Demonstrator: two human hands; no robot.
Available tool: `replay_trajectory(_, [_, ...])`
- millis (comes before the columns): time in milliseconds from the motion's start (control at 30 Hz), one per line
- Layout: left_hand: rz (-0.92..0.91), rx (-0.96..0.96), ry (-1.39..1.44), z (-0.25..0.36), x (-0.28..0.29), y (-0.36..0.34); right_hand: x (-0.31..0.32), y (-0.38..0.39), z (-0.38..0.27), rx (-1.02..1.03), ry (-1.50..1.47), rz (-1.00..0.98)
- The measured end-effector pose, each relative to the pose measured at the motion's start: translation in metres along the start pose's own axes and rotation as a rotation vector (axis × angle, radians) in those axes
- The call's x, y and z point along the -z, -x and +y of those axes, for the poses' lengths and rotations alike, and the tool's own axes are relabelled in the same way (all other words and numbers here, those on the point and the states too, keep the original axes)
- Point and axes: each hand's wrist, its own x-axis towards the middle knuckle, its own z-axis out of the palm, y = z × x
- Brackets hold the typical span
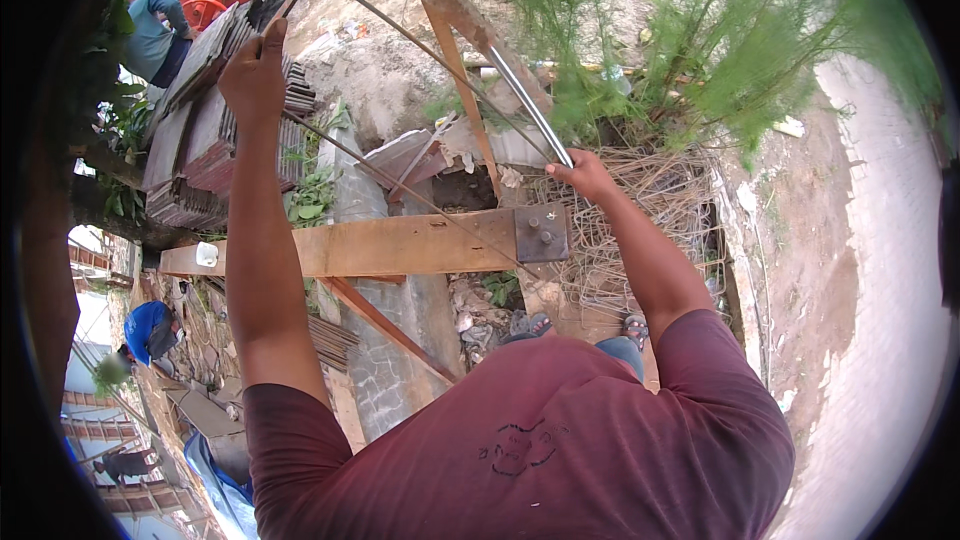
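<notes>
Maroon shirt (520,450) fills the lower frame, closest thing to the lens, w/ a dark line drawing on the chest. Both forearms go up from it. Left hand (255,70) is raised high, fingers wrapped round the thin steel rod (400,185), which is bent into a hooked loop at top and runs down diag. toward the bench. Right hand (585,175) is clenched on the lower end of a shiny metal pipe (525,105), the pipe slanting up-left from the fist. Rod's lower end meets the wooden beam (400,245) near the bolted metal plate (541,232) at the beam's right end, just below the right hand. Behind the plate: a heap of thin bent rods/wire (650,200), loose on the ground, not in any bin. Left of the left arm, stacked dark tiles (205,130). Top left, an orange bucket (205,0); contents can't tell. Beside it a person in a teal shirt (150,35); another in blue (150,330) lower left. Green bush (720,50) upper right.
</notes>
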Motion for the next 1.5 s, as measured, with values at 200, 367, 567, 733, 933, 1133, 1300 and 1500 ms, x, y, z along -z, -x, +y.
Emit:
replay_trajectory(200, [-0.182, 0.430, -0.130, -0.140, 0.030, 0.057, 0.019, 0.082, -0.074, -0.048, 0.184, -0.033])
replay_trajectory(367, [-0.232, 0.884, 0.215, -0.221, 0.049, 0.185, 0.041, 0.110, -0.081, -0.032, 0.236, -0.011])
replay_trajectory(567, [-0.245, 1.048, 0.163, -0.255, 0.025, 0.345, 0.041, 0.115, -0.058, -0.153, 0.456, -0.095])
replay_trajectory(733, [-0.157, 1.040, 0.116, -0.242, 0.009, 0.362, 0.038, 0.114, -0.041, -0.075, 0.542, -0.054])
replay_trajectory(933, [-0.138, 0.864, -0.230, -0.244, 0.001, 0.357, 0.024, 0.123, -0.041, -0.096, 0.503, -0.013])
replay_trajectory(1133, [0.256, 1.641, 1.070, -0.213, -0.005, 0.386, 0.025, 0.126, -0.035, -0.049, 0.671, -0.017])
replay_trajectory(1300, [0.270, 1.712, 1.351, -0.203, 0.001, 0.392, 0.023, 0.111, -0.017, -0.044, 0.664, -0.033])
replay_trajectory(1500, [0.100, 1.660, 1.216, -0.220, 0.008, 0.387, 0.022, 0.103, -0.030, -0.016, 0.670, -0.057])
